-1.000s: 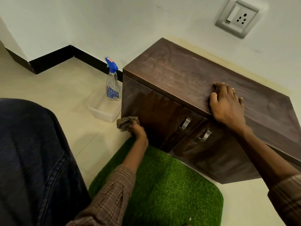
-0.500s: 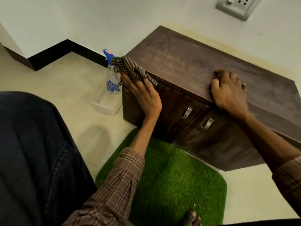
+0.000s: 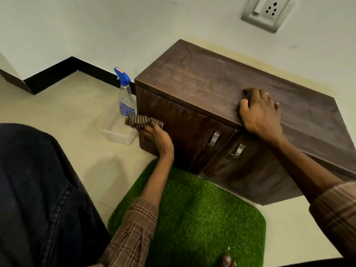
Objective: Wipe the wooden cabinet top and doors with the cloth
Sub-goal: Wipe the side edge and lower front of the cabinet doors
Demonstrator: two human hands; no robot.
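A low dark wooden cabinet [image 3: 202, 79] stands against the wall, with two doors and metal handles on its front. My left hand [image 3: 157, 136] grips a checked brown cloth [image 3: 141, 121] and presses it against the left door [image 3: 183, 128] near the cabinet's left edge, about halfway down. My right hand [image 3: 259, 112] lies flat on the cabinet top at its front edge, above the two handles, fingers spread and holding nothing.
A spray bottle [image 3: 125, 95] with a blue trigger stands in a clear plastic tub [image 3: 115, 132] on the tiled floor left of the cabinet. A green grass mat [image 3: 202, 218] lies in front. My denim-clad knee [image 3: 38, 189] fills the lower left. A wall socket [image 3: 267, 10] is above.
My left hand rose with the cloth from the bottom of the left door to its top corner, then came back down to mid-height. My right hand stayed on the top.
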